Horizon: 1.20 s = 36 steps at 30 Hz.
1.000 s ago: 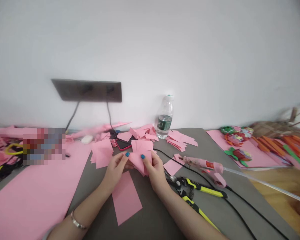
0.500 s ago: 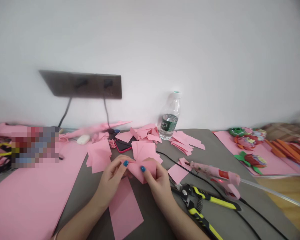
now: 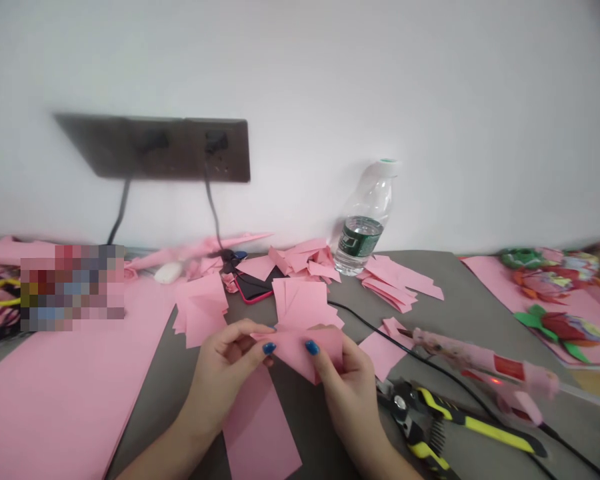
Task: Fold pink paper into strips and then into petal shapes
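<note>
A small piece of pink paper (image 3: 300, 350) is held up between my two hands, bent or folded; its underside is hidden. My left hand (image 3: 233, 363) pinches its left corner between thumb and fingers. On the right side, my right hand (image 3: 343, 373) grips it, the thumb pressed on its face and the fingers behind. Below the hands lies a pink paper strip (image 3: 265, 427) flat on the grey table. Just beyond them sits a stack of pink paper squares (image 3: 300, 300), with another stack (image 3: 200, 307) to its left.
At right lie a pink glue gun (image 3: 485, 363), its light red, and yellow-black pliers (image 3: 420, 413). A water bottle (image 3: 363, 233) stands by the wall near a phone (image 3: 253, 288). Large pink sheets (image 3: 70, 380) cover the left; paper flowers (image 3: 565, 327) lie far right. A black cable (image 3: 365, 323) crosses the table.
The view has shifted, so the bottle, glue gun and pliers appear farther right. Both hands still hold the pink paper, which looks opened slightly wider.
</note>
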Motion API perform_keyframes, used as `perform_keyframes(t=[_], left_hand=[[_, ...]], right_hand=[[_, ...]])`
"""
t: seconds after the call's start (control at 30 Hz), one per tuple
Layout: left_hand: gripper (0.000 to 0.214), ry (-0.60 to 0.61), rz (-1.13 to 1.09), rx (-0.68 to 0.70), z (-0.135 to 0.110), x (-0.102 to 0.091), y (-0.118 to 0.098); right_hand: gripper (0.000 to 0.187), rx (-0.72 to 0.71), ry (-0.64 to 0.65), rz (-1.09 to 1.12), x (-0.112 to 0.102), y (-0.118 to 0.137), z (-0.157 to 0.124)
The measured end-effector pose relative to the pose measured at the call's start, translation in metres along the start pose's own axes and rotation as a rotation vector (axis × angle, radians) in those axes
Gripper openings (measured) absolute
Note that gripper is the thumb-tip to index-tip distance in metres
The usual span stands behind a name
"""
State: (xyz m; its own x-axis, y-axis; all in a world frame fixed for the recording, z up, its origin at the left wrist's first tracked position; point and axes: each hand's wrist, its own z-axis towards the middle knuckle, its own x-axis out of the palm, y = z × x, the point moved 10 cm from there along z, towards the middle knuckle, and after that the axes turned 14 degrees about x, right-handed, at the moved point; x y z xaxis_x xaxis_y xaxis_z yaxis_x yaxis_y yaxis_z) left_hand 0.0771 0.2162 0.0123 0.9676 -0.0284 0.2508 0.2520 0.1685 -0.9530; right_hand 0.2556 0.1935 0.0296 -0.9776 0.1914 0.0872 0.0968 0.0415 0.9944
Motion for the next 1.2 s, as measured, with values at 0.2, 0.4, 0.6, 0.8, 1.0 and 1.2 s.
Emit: perform_keyframes(t=[0.2,0.4,0.6,0.8,1.0,1.2], left_hand=[[0.005,-0.039,0.002,-0.013,0.001,-0.005,-0.004],[0.006,0.044,-0.037,0.027,0.002,0.005,-0.01],[0.014,0.049,-0.038,-0.042,-0.002,0.004,-0.003],[0.012,0.056,-0.003,-0.07,-0.003,0.004,-0.005],[0.01,0.053,0.059,-0.076,-0.001,0.005,-0.007],[0.009,0.012,0.095,-0.083,-0.001,-0.001,-0.008]], right_hand=[[0.009,-0.027,0.116,0.002,0.013,0.009,0.0],[0.015,0.004,0.05,-0.086,0.007,0.003,0.002],[0.028,0.041,-0.076,-0.13,-0.005,-0.001,0.003],[0.033,0.054,-0.107,-0.14,-0.006,0.002,0.002],[0.025,0.046,-0.091,-0.127,-0.004,0.003,0.001],[0.028,0.03,-0.111,-0.132,-0.006,0.006,0.001]])
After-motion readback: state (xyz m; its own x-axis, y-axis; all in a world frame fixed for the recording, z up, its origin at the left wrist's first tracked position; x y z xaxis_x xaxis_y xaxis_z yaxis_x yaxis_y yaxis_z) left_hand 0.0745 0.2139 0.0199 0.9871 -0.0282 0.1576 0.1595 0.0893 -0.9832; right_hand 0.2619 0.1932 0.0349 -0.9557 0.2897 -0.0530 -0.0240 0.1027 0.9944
